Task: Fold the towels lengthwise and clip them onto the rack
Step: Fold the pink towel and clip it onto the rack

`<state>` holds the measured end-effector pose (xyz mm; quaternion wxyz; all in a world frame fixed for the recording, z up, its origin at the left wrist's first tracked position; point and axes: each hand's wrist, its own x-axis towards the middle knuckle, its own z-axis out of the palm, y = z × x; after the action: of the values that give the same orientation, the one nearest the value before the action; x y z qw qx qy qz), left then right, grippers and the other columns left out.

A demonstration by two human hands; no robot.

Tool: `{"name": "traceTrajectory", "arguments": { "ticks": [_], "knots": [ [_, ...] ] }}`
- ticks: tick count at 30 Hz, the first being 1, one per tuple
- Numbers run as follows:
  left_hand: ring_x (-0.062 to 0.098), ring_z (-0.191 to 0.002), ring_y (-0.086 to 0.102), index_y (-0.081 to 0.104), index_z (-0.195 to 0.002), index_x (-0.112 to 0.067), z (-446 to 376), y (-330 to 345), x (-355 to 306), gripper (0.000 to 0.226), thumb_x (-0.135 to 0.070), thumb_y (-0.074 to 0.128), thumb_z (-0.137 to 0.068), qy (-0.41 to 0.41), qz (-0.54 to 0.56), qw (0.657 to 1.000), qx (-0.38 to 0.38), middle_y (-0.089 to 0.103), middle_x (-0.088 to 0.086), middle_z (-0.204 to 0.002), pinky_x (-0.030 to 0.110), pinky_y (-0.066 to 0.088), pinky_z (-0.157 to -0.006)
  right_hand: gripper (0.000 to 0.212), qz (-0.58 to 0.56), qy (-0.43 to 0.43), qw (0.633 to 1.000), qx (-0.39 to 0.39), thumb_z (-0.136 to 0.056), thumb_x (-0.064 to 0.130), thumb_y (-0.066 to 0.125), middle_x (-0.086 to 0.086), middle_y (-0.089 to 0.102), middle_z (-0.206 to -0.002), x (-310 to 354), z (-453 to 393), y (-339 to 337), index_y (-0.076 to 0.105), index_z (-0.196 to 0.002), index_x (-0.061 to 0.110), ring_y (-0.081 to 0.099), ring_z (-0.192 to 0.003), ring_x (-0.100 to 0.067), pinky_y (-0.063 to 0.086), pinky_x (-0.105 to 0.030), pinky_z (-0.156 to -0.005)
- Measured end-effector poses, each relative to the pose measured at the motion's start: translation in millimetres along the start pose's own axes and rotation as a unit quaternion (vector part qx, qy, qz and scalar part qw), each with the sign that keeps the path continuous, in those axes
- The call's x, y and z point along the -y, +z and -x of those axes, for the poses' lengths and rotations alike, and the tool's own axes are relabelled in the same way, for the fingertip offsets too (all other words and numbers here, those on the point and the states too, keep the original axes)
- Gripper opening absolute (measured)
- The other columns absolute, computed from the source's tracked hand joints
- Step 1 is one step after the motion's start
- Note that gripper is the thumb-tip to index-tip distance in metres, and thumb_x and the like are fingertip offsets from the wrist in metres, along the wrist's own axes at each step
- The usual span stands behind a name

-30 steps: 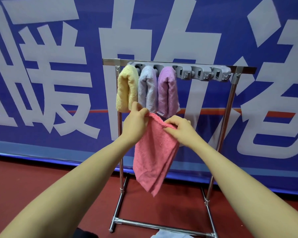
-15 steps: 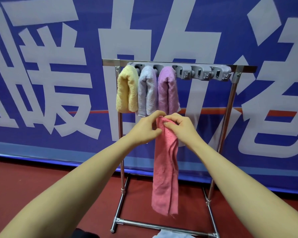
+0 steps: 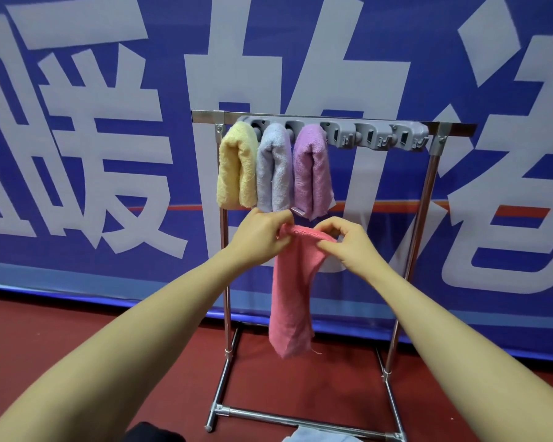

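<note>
A pink towel hangs folded into a narrow strip in front of the metal rack. My left hand pinches its top edge on the left, and my right hand pinches the same edge on the right. Above my hands a yellow towel, a pale blue towel and a purple towel hang side by side from the grey clip bar. The right part of the clip bar holds nothing.
A blue banner with large white characters stands right behind the rack. The floor is dark red. A pale blue cloth and a dark object show at the bottom edge, near the rack's base bar.
The pink towel went from a wide drape to a narrow folded strip. My hands came together at its top, then spread slightly apart along the edge.
</note>
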<state>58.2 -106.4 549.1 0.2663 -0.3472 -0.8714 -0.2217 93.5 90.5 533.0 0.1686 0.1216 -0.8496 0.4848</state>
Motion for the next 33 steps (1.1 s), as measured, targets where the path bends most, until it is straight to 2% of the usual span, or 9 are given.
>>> {"name": "traceTrajectory", "arguments": {
  "ticks": [5,8,12,16,18,21,23,28,33],
  "knots": [
    [0.019,-0.069,0.053,0.055,-0.085,-0.012,-0.8,-3.5,-0.7,0.015,-0.021,0.048,-0.075,0.024,-0.006,1.0,0.011,0.063,-0.005,-0.076,0.033,0.035,-0.079,0.016,-0.031,0.026,0.997,-0.06,-0.083,0.012,0.066,0.006,0.071,-0.085,-6.0,0.0,0.1,0.069,-0.085,0.028,0.064,-0.085,-0.011,0.049,-0.046,-0.094],
    [0.018,-0.065,0.045,0.052,-0.085,-0.009,-1.0,-3.5,-6.7,0.017,-0.018,0.047,-0.072,0.036,0.011,0.999,0.01,0.059,-0.004,-0.074,0.033,0.032,-0.082,0.017,-0.037,0.01,0.997,-0.06,-0.087,0.009,0.062,0.006,0.069,-0.089,-4.1,-3.2,3.3,0.068,-0.09,0.025,0.062,-0.086,-0.011,0.05,-0.044,-0.092],
    [0.023,-0.069,0.048,0.053,-0.087,-0.009,-1.3,-4.5,-9.2,0.019,-0.019,0.045,-0.072,0.02,0.034,0.999,0.006,0.062,0.001,-0.074,0.034,0.03,-0.089,0.014,-0.037,-0.006,0.998,-0.047,-0.089,0.007,0.058,0.001,0.068,-0.094,-4.5,-5.7,5.2,0.066,-0.096,0.017,0.061,-0.09,-0.018,0.051,-0.043,-0.09],
    [0.027,-0.08,0.05,0.054,-0.09,-0.01,0.9,-9.7,-13.6,0.023,-0.021,0.044,-0.072,0.008,0.058,0.998,0.034,0.064,0.005,-0.082,0.033,0.027,-0.09,0.017,-0.124,0.006,0.992,-0.022,-0.085,-0.006,0.057,-0.003,0.069,-0.106,-0.9,-3.7,4.6,0.063,-0.091,0.009,0.063,-0.096,-0.017,0.051,-0.027,-0.082],
    [0.029,-0.084,0.049,0.055,-0.092,-0.008,1.5,-12.8,-17.5,0.026,-0.021,0.044,-0.072,0.001,0.071,0.996,0.049,0.064,0.005,-0.086,0.029,0.027,-0.087,0.021,-0.17,0.02,0.985,-0.019,-0.082,-0.012,0.055,-0.004,0.07,-0.101,2.8,-2.5,5.2,0.061,-0.084,0.008,0.064,-0.091,-0.011,0.05,-0.019,-0.077],
    [0.029,-0.083,0.044,0.055,-0.094,-0.008,1.2,-16.3,-19.8,0.029,-0.022,0.042,-0.072,-0.017,0.086,0.993,0.081,0.064,0.009,-0.091,0.011,0.024,-0.084,0.023,-0.187,0.031,0.982,-0.025,-0.079,-0.012,0.056,-0.008,0.067,-0.086,3.2,-2.3,4.4,0.061,-0.078,0.01,0.06,-0.081,-0.014,0.049,-0.023,-0.076],
    [0.025,-0.081,0.041,0.053,-0.091,-0.012,-0.7,-17.4,-16.7,0.026,-0.022,0.041,-0.071,-0.022,0.086,0.99,0.106,0.063,0.011,-0.089,0.007,0.021,-0.086,0.022,-0.167,0.027,0.985,-0.028,-0.079,-0.01,0.059,-0.007,0.063,-0.079,3.9,-2.2,2.9,0.062,-0.077,0.011,0.057,-0.077,-0.015,0.048,-0.025,-0.074],
    [0.018,-0.082,0.051,0.045,-0.083,-0.024,-5.4,-18.2,0.9,0.012,-0.031,0.046,-0.073,0.029,0.003,0.993,0.113,0.056,-0.008,-0.079,0.032,0.028,-0.088,0.022,-0.133,0.008,0.991,-0.014,-0.082,-0.006,0.062,0.001,0.066,-0.085,12.9,-4.2,-4.3,0.066,-0.091,0.013,0.06,-0.077,-0.005,0.049,-0.016,-0.071],
    [0.014,-0.069,0.049,0.05,-0.079,-0.02,-5.1,-14.6,8.7,0.033,-0.052,0.046,-0.082,0.037,-0.063,0.995,0.06,0.051,-0.013,-0.073,0.032,0.032,-0.076,0.019,0.028,-0.036,0.999,0.022,-0.088,0.006,0.061,0.005,0.065,-0.094,22.8,-10.7,-5.3,0.068,-0.105,0.01,0.06,-0.089,-0.006,0.047,-0.018,-0.083]
  ]
}}
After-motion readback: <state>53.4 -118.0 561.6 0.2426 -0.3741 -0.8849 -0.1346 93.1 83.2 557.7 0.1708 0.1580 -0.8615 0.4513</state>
